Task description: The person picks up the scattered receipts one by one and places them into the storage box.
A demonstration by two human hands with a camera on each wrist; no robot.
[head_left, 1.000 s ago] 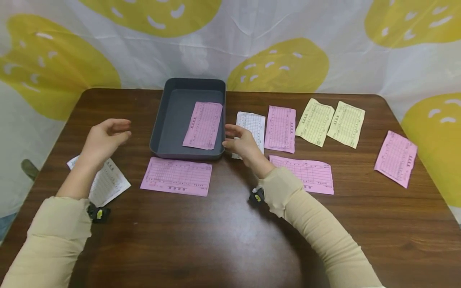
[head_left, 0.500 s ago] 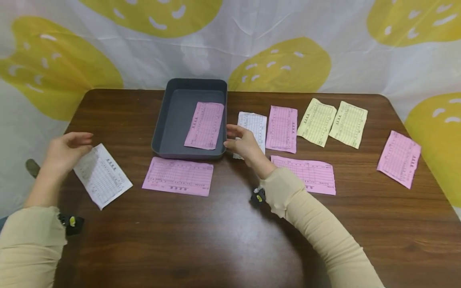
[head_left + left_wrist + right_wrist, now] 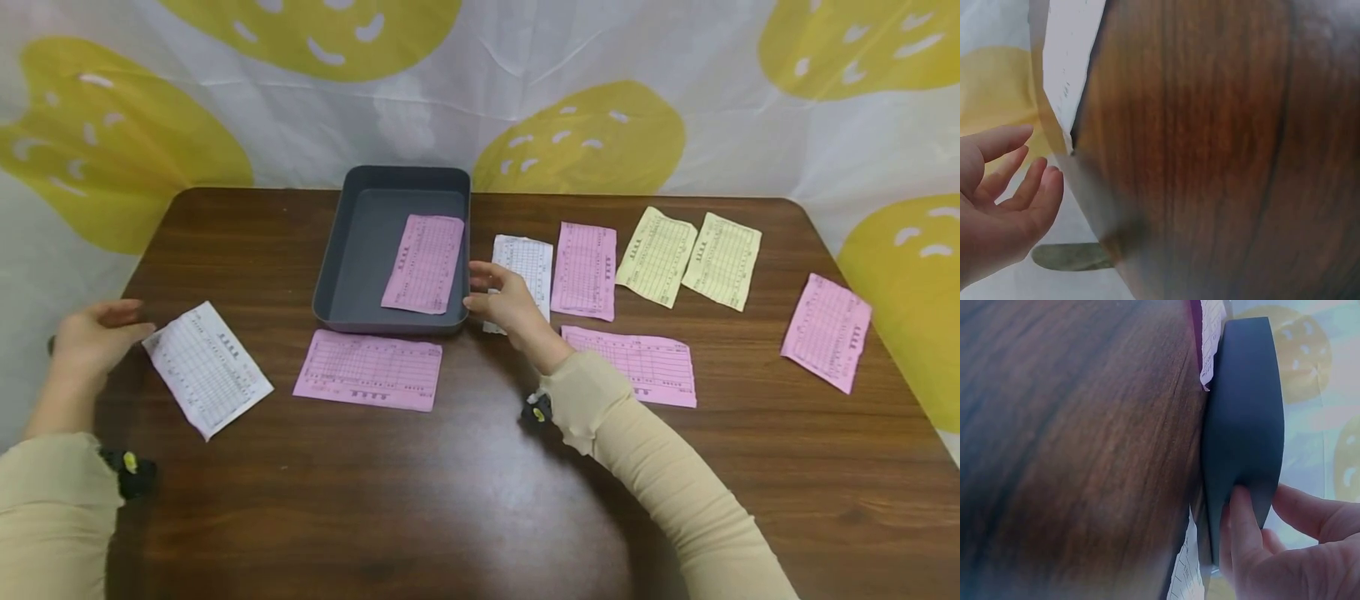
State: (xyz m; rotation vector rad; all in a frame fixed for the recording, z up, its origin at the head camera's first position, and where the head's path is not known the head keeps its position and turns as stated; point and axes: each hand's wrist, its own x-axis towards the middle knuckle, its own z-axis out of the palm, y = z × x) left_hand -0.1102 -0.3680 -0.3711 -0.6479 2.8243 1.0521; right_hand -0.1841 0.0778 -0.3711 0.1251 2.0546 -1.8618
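At the table's left edge, my left hand (image 3: 93, 342) hovers with loosely bent fingers and nothing between them. Just right of its fingertips lies a white printed slip (image 3: 208, 371), its corner also near that hand (image 3: 1013, 187) in the left wrist view. My right hand (image 3: 513, 308) touches the right side of a dark grey tray (image 3: 348, 250) near its front corner. In the right wrist view the fingertips (image 3: 1242, 503) rest against the tray's outer wall and at its rim. One pink slip (image 3: 423, 265) lies inside the tray; another pink slip (image 3: 367, 371) is in front of it.
Beyond the right hand lie a partly covered white slip (image 3: 525, 254), an upright pink slip (image 3: 583, 271) and a sideways pink slip (image 3: 645, 367). Two yellow slips (image 3: 656, 257) and a pink slip (image 3: 827, 332) are farther right. A patterned curtain (image 3: 420, 100) hangs behind the table.
My left hand has moved left and toward me, off the white slip it was above, uncovering it. My right hand stays at the tray, and the slips have not moved.
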